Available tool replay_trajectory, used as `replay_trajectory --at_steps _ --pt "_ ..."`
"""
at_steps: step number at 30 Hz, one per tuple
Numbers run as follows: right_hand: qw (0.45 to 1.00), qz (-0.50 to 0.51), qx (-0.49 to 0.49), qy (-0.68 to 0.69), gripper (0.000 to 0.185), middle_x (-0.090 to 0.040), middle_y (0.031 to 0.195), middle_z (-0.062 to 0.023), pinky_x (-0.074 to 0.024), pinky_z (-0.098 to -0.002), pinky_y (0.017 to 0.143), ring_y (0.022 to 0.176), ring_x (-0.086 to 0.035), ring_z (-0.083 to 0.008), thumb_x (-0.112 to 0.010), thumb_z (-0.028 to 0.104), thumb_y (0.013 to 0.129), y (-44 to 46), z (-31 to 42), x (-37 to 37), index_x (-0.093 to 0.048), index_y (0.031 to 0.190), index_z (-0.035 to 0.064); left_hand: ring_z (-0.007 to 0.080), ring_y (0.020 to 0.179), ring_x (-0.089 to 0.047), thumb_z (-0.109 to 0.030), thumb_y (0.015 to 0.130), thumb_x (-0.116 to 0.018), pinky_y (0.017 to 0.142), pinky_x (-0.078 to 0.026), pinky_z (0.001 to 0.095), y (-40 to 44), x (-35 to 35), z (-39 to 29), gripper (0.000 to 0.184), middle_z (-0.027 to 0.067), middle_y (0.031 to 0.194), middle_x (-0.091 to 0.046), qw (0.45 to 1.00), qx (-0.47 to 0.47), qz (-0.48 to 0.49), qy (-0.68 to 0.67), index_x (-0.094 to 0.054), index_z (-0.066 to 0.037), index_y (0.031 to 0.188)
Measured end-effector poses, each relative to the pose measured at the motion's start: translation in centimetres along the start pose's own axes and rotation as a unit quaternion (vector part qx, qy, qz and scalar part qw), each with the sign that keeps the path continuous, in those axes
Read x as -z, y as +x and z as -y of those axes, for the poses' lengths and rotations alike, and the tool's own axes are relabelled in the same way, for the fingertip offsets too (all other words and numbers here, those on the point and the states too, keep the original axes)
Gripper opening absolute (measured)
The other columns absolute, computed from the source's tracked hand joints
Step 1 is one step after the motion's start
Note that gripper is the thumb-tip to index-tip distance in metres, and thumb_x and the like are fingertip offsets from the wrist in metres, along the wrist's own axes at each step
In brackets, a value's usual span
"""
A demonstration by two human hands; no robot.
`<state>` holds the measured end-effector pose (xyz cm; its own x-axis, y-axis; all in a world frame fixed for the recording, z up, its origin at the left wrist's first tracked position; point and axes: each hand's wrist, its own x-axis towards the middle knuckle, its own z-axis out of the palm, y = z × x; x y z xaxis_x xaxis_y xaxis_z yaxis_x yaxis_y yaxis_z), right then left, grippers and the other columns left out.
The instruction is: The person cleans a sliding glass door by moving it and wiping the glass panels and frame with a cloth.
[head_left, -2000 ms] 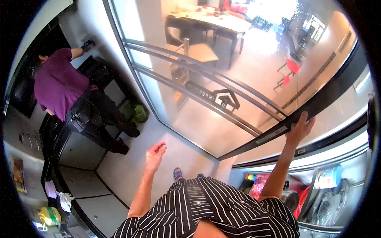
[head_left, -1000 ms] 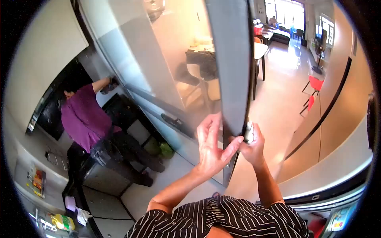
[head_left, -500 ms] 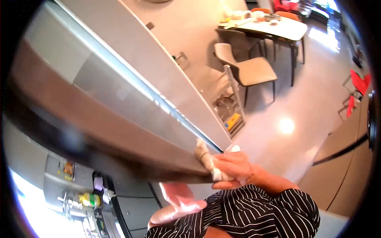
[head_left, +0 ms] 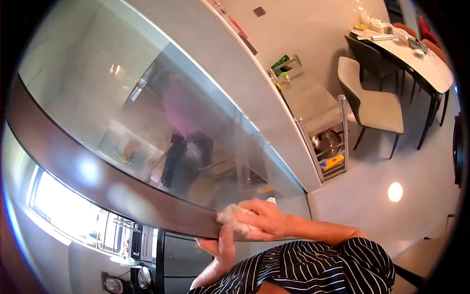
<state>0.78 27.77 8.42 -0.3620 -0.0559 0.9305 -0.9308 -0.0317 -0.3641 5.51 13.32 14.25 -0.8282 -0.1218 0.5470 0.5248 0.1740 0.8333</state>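
A wadded off-white cloth (head_left: 234,218) is bunched in my right hand (head_left: 263,219), whose fingers are closed over it. The cloth presses against the brown frame (head_left: 161,213) of a glass-panelled door, near its close end. Just below, my left hand (head_left: 221,251) grips the frame's edge; its thumb lies over the brown face and the other fingers go partly out of sight behind it. The glass panel (head_left: 161,105) beside the frame looks hazy and carries reflections.
Beyond the pale door surround (head_left: 215,73) stands a metal rack (head_left: 343,122) with a pot (head_left: 326,143) and a yellow box (head_left: 333,162). A beige chair (head_left: 379,111) and a laden dining table (head_left: 433,73) are further right. Dark cabinets (head_left: 183,259) lie below the door.
The view has swung, so the rack and table sit further right. My right hand and cloth have shifted left along the frame, and my left hand has come up onto its edge.
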Motion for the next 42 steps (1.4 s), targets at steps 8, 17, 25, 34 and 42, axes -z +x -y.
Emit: replay_trajectory --at_steps 8,17,25,34,42 --pt "0.961 -0.123 0.221 -0.111 0.046 -0.039 0.134 -0.0200 -0.0297 -0.0455 0.101 0.119 -0.039 -0.0364 -0.044 0.031 0.093 19.3 -6.3 -1.8 -0.047 0.132 0.0089 0.0210 0.115 -0.042 -0.022 0.083 -0.068 0.099 -0.035 0.0377 -0.5 0.5 0.6 0.074 0.0107 0.129 -0.042 0.999 -0.033 -0.001 0.014 -0.024 -0.001 0.138" --pt "0.973 -0.154 0.107 0.138 0.050 -0.031 0.142 -0.0209 -0.0121 -0.0410 0.113 0.136 -0.023 -0.0350 -0.037 0.024 0.094 24.3 -11.7 -4.0 -0.034 0.136 -0.0028 0.0205 0.113 -0.042 -0.010 0.079 -0.066 0.098 -0.033 0.0354 0.1 0.0 -0.5 0.076 0.0108 0.128 -0.041 0.998 -0.046 0.008 0.052 -0.021 -0.003 0.140" --pt "0.905 -0.019 0.367 0.215 0.045 -0.031 0.143 -0.0229 -0.0216 -0.0451 0.109 0.134 -0.030 -0.0390 -0.050 -0.007 0.082 23.7 -0.6 -3.9 -0.042 0.126 0.0015 0.0154 0.098 -0.050 0.000 0.074 -0.068 0.085 -0.042 0.0309 -0.7 -1.0 -2.1 0.060 0.0091 0.111 -0.049 0.997 -0.027 -0.065 0.025 -0.036 -0.002 0.124" --pt "0.838 -0.123 0.494 0.196 0.029 -0.046 0.125 -0.0201 -0.0390 -0.0447 0.099 0.117 -0.045 -0.0402 -0.060 -0.004 0.078 35.9 4.2 -3.7 -0.052 0.104 0.0058 0.0141 0.089 -0.055 0.002 0.067 -0.065 0.082 -0.045 0.0307 -4.8 -0.7 -3.3 0.059 0.0071 0.101 -0.057 0.974 0.013 -0.222 0.042 -0.043 0.003 0.122" --pt "0.867 -0.358 0.329 0.109 0.025 -0.053 0.108 -0.0204 -0.0428 -0.0435 0.088 0.102 -0.051 -0.0400 -0.062 0.001 0.076 43.8 5.9 -5.1 -0.056 0.100 0.0038 0.0219 0.103 -0.052 -0.008 0.067 -0.067 0.089 -0.044 0.0375 -10.1 1.1 -6.1 0.077 0.0105 0.115 -0.050 0.950 0.053 -0.280 0.125 -0.032 -0.002 0.135"
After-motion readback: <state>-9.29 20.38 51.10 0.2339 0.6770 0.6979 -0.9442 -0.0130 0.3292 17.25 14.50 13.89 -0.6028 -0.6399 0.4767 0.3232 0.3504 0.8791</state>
